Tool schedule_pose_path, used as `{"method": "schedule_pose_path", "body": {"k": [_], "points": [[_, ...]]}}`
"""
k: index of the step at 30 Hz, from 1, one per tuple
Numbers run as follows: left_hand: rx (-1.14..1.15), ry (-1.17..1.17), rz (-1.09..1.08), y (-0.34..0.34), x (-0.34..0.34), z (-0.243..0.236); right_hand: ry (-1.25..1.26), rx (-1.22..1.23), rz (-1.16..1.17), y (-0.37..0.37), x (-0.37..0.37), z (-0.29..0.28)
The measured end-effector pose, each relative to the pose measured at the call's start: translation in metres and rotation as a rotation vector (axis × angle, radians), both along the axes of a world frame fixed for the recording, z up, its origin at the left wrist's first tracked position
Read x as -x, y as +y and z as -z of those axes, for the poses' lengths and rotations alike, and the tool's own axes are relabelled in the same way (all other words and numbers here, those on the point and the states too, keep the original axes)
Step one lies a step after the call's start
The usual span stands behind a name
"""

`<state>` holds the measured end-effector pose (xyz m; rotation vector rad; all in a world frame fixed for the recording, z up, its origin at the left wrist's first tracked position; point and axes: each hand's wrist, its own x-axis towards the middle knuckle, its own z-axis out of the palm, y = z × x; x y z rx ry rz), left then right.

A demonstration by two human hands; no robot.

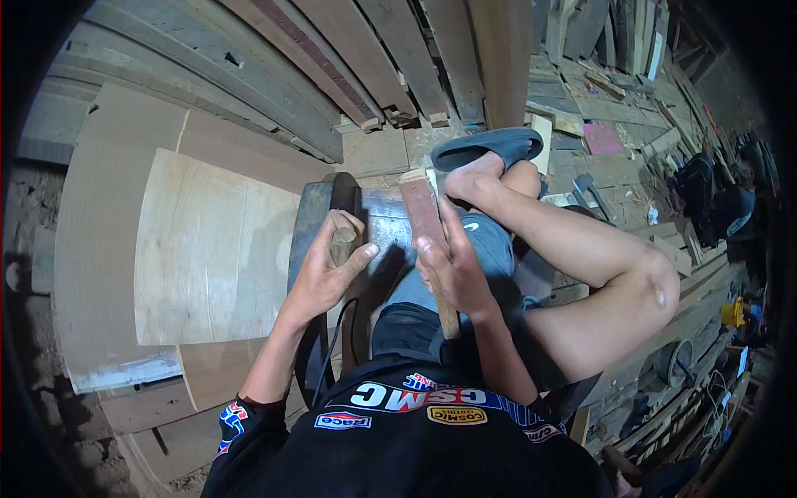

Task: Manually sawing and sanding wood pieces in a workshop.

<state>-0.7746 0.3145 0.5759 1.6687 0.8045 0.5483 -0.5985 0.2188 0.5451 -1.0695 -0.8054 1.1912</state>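
Note:
My left hand (332, 257) is closed around a rod-like wooden handle (343, 243), its rounded end showing by the thumb. Just beyond that hand is a dark curved piece (344, 192); whether it joins the handle I cannot tell. My right hand (455, 270) grips a flat wooden paddle (422, 206) with a reddish-brown face, tilted upward. A narrow wooden stick end (449, 319) comes out below the fingers, apparently the paddle's handle. Both hands are above my lap, apart from each other.
A dark worn seat or stool top (309, 217) is beside my lap. Pale boards (212, 249) lie at left, and long planks (398, 50) stand ahead. My bent leg (573, 220) crosses at right, wearing a dark slipper (465, 149). Wood scraps (614, 108) litter the floor beyond.

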Motion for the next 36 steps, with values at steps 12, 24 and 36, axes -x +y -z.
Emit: {"method": "schedule_pose_path", "body": {"k": [12,24,36], "points": [[-0.782,0.445,-0.174,-0.009,0.062,0.008,-0.305,-0.018,-0.204,0.010,0.049,0.011],[-0.850,0.574,-0.429,-0.020,0.053,0.021,-0.747,-0.146,-0.076,0.051,0.085,0.020],[-0.780,0.589,-0.521,-0.022,0.050,0.016,-0.654,-0.093,-0.292,0.059,0.065,0.010]]}}
